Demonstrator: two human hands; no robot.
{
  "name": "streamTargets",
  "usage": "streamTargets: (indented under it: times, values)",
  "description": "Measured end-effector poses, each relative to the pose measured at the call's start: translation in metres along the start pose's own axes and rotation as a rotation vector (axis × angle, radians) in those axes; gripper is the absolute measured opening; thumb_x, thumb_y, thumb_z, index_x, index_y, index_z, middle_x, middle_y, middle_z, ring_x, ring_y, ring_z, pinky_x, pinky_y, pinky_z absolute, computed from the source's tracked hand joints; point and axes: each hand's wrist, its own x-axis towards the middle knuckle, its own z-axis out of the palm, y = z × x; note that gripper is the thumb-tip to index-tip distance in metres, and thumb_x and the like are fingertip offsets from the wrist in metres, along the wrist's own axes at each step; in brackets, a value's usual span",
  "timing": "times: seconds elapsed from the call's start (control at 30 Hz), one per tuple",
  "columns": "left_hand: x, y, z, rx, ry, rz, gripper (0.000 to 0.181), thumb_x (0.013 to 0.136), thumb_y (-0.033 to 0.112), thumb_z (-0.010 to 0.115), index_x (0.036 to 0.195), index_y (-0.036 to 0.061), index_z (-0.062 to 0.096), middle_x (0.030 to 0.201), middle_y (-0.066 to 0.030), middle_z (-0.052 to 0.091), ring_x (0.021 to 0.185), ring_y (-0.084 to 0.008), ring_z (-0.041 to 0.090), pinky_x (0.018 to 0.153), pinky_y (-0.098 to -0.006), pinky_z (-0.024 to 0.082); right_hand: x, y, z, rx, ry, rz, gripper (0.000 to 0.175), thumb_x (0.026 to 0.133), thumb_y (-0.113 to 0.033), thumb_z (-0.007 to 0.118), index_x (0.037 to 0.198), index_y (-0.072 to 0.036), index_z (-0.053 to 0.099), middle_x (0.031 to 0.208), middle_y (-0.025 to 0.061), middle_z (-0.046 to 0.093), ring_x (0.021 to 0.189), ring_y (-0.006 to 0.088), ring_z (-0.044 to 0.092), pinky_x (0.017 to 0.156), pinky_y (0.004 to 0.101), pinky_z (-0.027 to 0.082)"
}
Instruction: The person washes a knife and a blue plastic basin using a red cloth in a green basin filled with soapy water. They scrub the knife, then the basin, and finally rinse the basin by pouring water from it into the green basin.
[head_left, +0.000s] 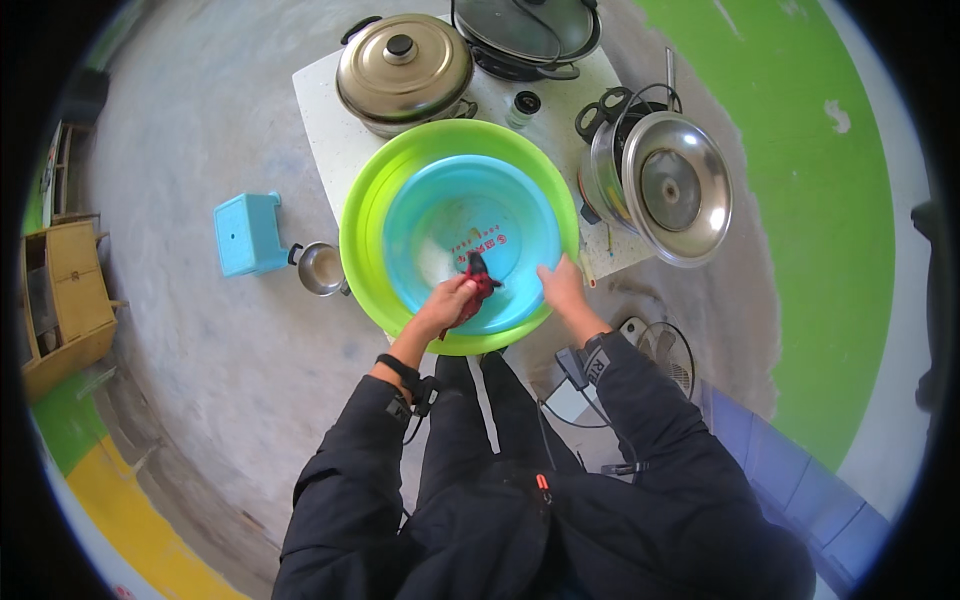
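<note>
A light blue plastic basin (472, 187) sits inside a larger lime-green plastic basin (367, 225) in front of me. Red printing marks the blue basin's bottom, and whitish residue or suds lie near it. Over the near part of the blue basin, my left hand (450, 296) pinches a crumpled dark red and black cloth (474, 296). My right hand (562, 285) grips the right rim of the blue basin, its thumb on the inner side. The fingers of that hand are partly hidden behind the rim.
On the white table (322, 97) stand a lidded metal pot (405, 67), a glass-lidded electric pan (532, 34), a small jar (523, 109) and a tilted metal pot with a steel lid (679, 191). Leftward on the floor are a blue stool (247, 234) and a small saucepan (321, 268). A fan (666, 356) stands at right.
</note>
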Motion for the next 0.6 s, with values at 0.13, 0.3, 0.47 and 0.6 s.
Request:
streamTargets:
  times: [0.13,0.3,0.47,0.6]
  values:
    - [-0.001,0.006,-0.019,-0.877,-0.213,-0.007,0.067,0.114,0.050,0.038,0.163,0.0026,0.036,0.153,-0.0158,0.055,0.142,-0.0306,0.053,0.119,-0.0445,0.042,-0.008,-0.021,-0.020,0.063,-0.004,0.004,0.059,0.092,-0.030,0.077,0.134,0.005,0.057,0.117,0.0318,0.072,0.112,0.0492,0.069,0.097,0.0546,0.055]
    - [-0.021,0.042,-0.017,-0.840,-0.154,-0.008,0.063,0.108,0.033,0.056,0.160,0.0012,0.039,0.153,-0.0176,0.054,0.137,-0.0314,0.055,0.110,-0.0438,0.044,-0.034,-0.052,-0.033,-0.227,0.245,-0.278,0.068,0.091,-0.032,0.079,0.144,0.003,0.053,0.114,0.0283,0.072,0.101,0.0457,0.071,0.093,0.0522,0.056]
    - [-0.051,0.090,0.002,-0.672,-0.121,-0.019,0.051,0.103,0.015,0.057,0.153,0.0065,0.050,0.127,-0.0090,0.068,0.101,-0.0185,0.070,0.082,-0.0318,0.059,-0.047,-0.077,-0.020,-0.007,0.082,-0.446,0.053,0.096,-0.039,0.077,0.127,0.002,0.065,0.104,0.0208,0.072,0.090,0.0385,0.071,0.088,0.0463,0.057]
    - [-0.064,0.111,0.016,-0.424,-0.026,0.061,0.044,0.102,0.014,0.062,0.145,0.0097,0.055,0.119,-0.0038,0.068,0.101,-0.0133,0.068,0.084,-0.0317,0.056,-0.039,-0.083,0.005,0.216,-0.284,-0.143,0.040,0.098,-0.038,0.071,0.108,0.001,0.069,0.089,0.0151,0.071,0.081,0.0213,0.067,0.073,0.0395,0.053]
